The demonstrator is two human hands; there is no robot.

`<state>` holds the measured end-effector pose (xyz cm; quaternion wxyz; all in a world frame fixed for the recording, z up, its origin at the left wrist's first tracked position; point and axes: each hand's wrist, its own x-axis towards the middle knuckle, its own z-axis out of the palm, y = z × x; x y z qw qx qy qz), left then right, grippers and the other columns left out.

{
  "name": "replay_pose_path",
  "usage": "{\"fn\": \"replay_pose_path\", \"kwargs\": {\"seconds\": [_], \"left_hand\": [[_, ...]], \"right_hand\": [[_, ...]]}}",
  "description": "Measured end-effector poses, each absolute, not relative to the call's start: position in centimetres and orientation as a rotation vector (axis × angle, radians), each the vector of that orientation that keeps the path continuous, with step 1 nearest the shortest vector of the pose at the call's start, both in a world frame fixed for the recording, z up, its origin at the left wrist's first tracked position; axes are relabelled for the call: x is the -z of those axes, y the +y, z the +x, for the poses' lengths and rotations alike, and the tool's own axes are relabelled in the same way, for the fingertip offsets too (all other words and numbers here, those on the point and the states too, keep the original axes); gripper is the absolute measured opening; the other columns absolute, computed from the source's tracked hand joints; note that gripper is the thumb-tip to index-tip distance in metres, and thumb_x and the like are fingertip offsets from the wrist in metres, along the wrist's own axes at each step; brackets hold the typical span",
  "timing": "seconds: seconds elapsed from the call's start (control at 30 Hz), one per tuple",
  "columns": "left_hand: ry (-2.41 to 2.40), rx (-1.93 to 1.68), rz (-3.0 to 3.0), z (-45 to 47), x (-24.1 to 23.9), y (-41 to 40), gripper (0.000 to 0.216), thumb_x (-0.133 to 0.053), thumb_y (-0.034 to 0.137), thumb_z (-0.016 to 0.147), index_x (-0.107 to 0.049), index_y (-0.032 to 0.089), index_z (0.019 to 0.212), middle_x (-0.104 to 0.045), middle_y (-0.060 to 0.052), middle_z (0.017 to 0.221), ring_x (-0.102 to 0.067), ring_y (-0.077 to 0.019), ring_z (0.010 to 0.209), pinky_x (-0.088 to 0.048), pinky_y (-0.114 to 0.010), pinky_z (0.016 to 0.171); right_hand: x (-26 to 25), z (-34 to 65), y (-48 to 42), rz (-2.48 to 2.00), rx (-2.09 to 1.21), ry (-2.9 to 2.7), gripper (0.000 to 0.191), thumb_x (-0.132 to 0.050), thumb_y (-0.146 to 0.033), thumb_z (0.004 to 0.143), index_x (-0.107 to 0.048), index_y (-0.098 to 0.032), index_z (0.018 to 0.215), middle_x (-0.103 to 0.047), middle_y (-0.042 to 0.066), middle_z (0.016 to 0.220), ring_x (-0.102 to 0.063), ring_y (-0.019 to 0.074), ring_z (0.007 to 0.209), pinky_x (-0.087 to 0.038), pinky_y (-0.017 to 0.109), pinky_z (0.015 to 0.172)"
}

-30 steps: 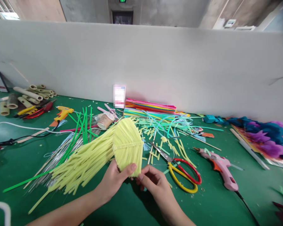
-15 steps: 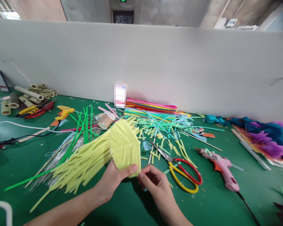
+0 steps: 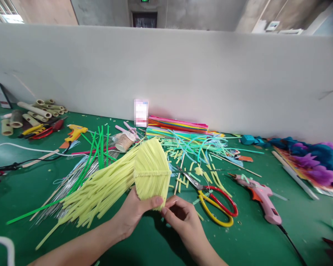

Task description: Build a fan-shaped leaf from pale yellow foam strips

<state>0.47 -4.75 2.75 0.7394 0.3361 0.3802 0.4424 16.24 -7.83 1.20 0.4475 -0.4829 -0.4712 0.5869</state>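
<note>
A pale yellow leaf-shaped piece of pipe cleaners [image 3: 152, 159], with a raised seam across it, is held up over the table. My left hand [image 3: 140, 208] grips its lower part, thumb on the front face; the other fingers are hidden behind. At its lower right tip, my right hand [image 3: 181, 214] is closed in a pinch, thumb against forefinger. Exactly what lies between those fingertips is partly hidden. Behind the left hand spreads a bundle of loose yellow pipe cleaners [image 3: 100, 188]. Scissors [image 3: 219, 205] with red and yellow handles lie right of the hands.
A pink glue gun [image 3: 262, 195] lies at right, near purple and blue flowers [image 3: 319, 162]. Green pipe cleaners [image 3: 101, 147], twine [image 3: 124, 142] and a yellow glue gun [image 3: 76, 132] sit left. Coloured pipe cleaners [image 3: 180, 123] line the white partition [image 3: 183, 74]. Bamboo pieces [image 3: 41, 111] lie far left.
The yellow leaf piece has shifted slightly right and turned, so its seam lies more level. My right hand stays pinched at its lower tip. A small yellow bit beyond has moved right.
</note>
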Motion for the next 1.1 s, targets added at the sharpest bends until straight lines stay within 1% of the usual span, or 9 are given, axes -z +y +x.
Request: {"fn": "replay_pose_path", "kwargs": {"seconds": [0.1,0.2,0.3,0.43,0.57,0.7,0.8,1.0,1.1], "left_hand": [[0.827,-0.958,0.731,0.4,-2.9,-4.8,0.035,-0.084,0.023,0.066,-0.069,0.017,0.097,-0.068,-0.004,0.091,-0.059,-0.0196,0.086,-0.048,-0.031,0.083],[0.823,-0.922,0.715,0.2,-2.9,-4.8,0.035,-0.084,0.024,0.065,-0.07,0.017,0.096,-0.068,-0.004,0.091,-0.06,-0.0197,0.086,-0.048,-0.031,0.083],[0.832,-0.91,0.695,0.1,-2.7,-4.6,0.035,-0.083,0.027,0.068,-0.069,0.017,0.099,-0.07,-0.006,0.094,-0.061,-0.0208,0.089,-0.048,-0.032,0.084],[0.877,-0.942,0.701,0.1,-2.3,-4.3,0.036,-0.081,0.029,0.07,-0.069,0.018,0.102,-0.07,-0.005,0.096,-0.061,-0.0217,0.091,-0.049,-0.033,0.084],[0.916,-0.99,0.673,0.2,-2.2,-4.3,0.038,-0.083,0.028,0.068,-0.069,0.019,0.101,-0.07,-0.004,0.096,-0.061,-0.0206,0.089,-0.05,-0.032,0.083],[0.894,-0.998,0.667,0.4,-2.3,-4.4,0.044,-0.083,0.027,0.068,-0.068,0.019,0.109,-0.07,-0.005,0.099,-0.062,-0.0218,0.091,-0.051,-0.033,0.081],[0.894,-0.969,0.649,0.5,-2.3,-4.5,0.047,-0.083,0.027,0.068,-0.068,0.019,0.111,-0.071,-0.005,0.098,-0.063,-0.0207,0.089,-0.051,-0.032,0.08],[0.869,-0.928,0.613,0.5,-2.1,-4.6,0.045,-0.084,0.026,0.066,-0.069,0.017,0.108,-0.071,-0.004,0.089,-0.063,-0.0189,0.082,-0.05,-0.029,0.077],[0.862,-0.946,0.572,0.4,-1.9,-4.6,0.046,-0.083,0.028,0.068,-0.068,0.019,0.11,-0.071,-0.004,0.091,-0.063,-0.0177,0.081,-0.05,-0.029,0.076]], "right_hand": [[-1.2,16.3,-8.0,-1.189,-1.431,-1.184,0.029,-0.072,-0.042,0.076,-0.059,-0.017,0.069,-0.052,-0.002,0.065,-0.044,0.0112,0.06,-0.035,0.023,0.057],[-1.1,16.3,-8.0,-1.193,-1.403,-1.231,0.026,-0.07,-0.04,0.079,-0.061,-0.017,0.07,-0.054,-0.002,0.067,-0.046,0.012,0.061,-0.037,0.024,0.058],[-1.0,16.4,-7.9,-1.204,-1.388,-1.28,0.024,-0.069,-0.039,0.08,-0.063,-0.017,0.072,-0.058,0.0,0.069,-0.048,0.0129,0.064,-0.039,0.024,0.06],[-1.0,16.2,-7.9,-1.249,-1.395,-1.309,0.025,-0.069,-0.041,0.08,-0.065,-0.016,0.075,-0.059,0.001,0.07,-0.049,0.0127,0.063,-0.038,0.024,0.058],[-1.2,16.0,-7.8,-1.261,-1.401,-1.297,0.028,-0.068,-0.044,0.081,-0.064,-0.017,0.08,-0.059,0.001,0.072,-0.048,0.0123,0.063,-0.039,0.024,0.059],[-1.3,15.9,-7.8,-1.284,-1.367,-1.335,0.029,-0.066,-0.045,0.082,-0.062,-0.017,0.075,-0.056,-0.001,0.069,-0.045,0.0113,0.06,-0.037,0.024,0.056],[-1.4,15.9,-7.9,-1.292,-1.354,-1.374,0.029,-0.065,-0.044,0.083,-0.062,-0.017,0.075,-0.056,0.0,0.069,-0.045,0.0114,0.06,-0.036,0.024,0.056],[-1.3,16.0,-7.9,-1.245,-1.325,-1.404,0.028,-0.063,-0.044,0.084,-0.061,-0.018,0.075,-0.057,0.0,0.068,-0.047,0.0118,0.06,-0.038,0.024,0.056],[-1.1,16.0,-7.8,-1.241,-1.323,-1.376,0.027,-0.063,-0.044,0.084,-0.063,-0.017,0.077,-0.06,0.001,0.073,-0.051,0.0133,0.065,-0.041,0.024,0.06]]}}
